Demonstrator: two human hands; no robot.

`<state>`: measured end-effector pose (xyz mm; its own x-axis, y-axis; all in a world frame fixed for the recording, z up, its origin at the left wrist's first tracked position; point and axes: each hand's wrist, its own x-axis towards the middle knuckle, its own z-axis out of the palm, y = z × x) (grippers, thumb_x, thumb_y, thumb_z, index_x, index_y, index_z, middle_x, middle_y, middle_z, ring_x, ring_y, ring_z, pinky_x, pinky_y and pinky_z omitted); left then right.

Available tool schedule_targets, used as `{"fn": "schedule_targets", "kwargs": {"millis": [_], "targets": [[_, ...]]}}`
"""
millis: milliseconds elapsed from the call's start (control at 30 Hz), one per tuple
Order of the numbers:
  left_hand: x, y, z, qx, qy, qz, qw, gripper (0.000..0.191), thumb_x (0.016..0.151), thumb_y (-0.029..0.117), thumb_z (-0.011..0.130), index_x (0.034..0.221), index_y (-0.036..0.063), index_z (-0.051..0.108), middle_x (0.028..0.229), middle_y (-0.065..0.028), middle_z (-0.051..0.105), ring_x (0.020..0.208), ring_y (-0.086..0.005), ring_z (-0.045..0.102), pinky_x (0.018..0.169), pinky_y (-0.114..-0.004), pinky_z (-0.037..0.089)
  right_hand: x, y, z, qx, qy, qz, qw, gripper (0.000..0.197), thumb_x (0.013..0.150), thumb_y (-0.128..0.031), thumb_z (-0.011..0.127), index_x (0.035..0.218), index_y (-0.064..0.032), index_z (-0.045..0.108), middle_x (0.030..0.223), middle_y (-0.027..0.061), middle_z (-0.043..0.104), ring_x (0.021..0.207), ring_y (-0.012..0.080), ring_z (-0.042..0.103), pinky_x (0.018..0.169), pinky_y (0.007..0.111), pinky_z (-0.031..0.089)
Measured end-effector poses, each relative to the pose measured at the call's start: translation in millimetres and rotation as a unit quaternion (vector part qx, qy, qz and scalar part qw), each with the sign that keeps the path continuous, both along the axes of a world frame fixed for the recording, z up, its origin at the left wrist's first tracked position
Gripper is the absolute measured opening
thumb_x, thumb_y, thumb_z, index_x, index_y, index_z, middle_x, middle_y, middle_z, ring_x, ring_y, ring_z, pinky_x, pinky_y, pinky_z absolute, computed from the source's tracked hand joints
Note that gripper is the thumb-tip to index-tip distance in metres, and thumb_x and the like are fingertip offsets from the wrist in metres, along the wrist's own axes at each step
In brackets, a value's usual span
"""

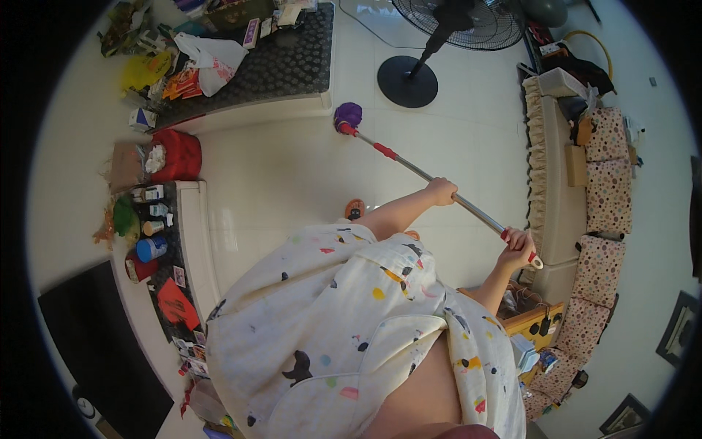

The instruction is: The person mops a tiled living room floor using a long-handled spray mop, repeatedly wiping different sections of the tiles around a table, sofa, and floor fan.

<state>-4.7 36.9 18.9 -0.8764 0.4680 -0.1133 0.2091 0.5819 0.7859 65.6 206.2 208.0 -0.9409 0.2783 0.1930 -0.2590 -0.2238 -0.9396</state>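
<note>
A mop with a metal pole (pixel 419 171) and red grips runs slantwise across the view. Its purple head (pixel 348 115) rests on the pale tiled floor, close to the corner of the dark-topped cabinet. My left hand (pixel 442 191) is closed around the middle of the pole. Near the pole's upper end, my right hand (pixel 518 248) grips it by the red handle part. An orange sandal (pixel 355 209) shows on my foot below the patterned white clothing.
A black standing fan (pixel 407 81) stands ahead, with a cable on the floor. On the right is a sofa (pixel 554 219) with dotted cushions, beside a wooden table (pixel 529 321). At left are a cluttered cabinet (pixel 296 66), a red bin (pixel 184 155) and a TV cabinet (pixel 197 241).
</note>
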Motion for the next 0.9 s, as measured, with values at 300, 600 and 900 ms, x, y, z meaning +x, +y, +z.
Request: {"fn": "schedule_targets", "kwargs": {"millis": [300,600,900], "targets": [[-14,-39,1,0.021,-0.02,0.063,0.998,0.014,0.066,0.022,0.063,0.075,0.0109,0.061,0.08,-0.008,0.063,0.082,-0.0267,0.058,0.072,-0.038,0.047,-30,-33,2,0.003,0.015,0.053,0.999,0.037,0.085,-0.011,0.038,0.05,-0.0075,0.028,0.044,0.005,0.031,0.044,0.0176,0.034,0.056,0.036,0.04],[-34,-35,-10,0.072,-0.01,0.102,0.992,0.011,0.065,0.018,0.065,0.072,0.0101,0.062,0.079,-0.0096,0.064,0.079,-0.0268,0.06,0.068,-0.038,0.047,-51,-32,7,0.011,0.062,0.124,0.99,0.04,0.086,-0.01,0.041,0.049,-0.0079,0.026,0.044,0.003,0.028,0.042,0.016,0.031,0.046,0.032,0.034],[-28,-18,-13,0.014,0.029,0.108,0.994,0.016,0.064,0.014,0.061,0.079,0.0092,0.056,0.083,-0.0121,0.057,0.086,-0.0307,0.054,0.073,-0.041,0.043,-61,-13,-13,0.002,0.061,0.101,0.993,0.043,0.087,-0.013,0.044,0.048,-0.0099,0.027,0.043,-0.0004,0.023,0.039,0.0117,0.022,0.041,0.028,0.029]]}}
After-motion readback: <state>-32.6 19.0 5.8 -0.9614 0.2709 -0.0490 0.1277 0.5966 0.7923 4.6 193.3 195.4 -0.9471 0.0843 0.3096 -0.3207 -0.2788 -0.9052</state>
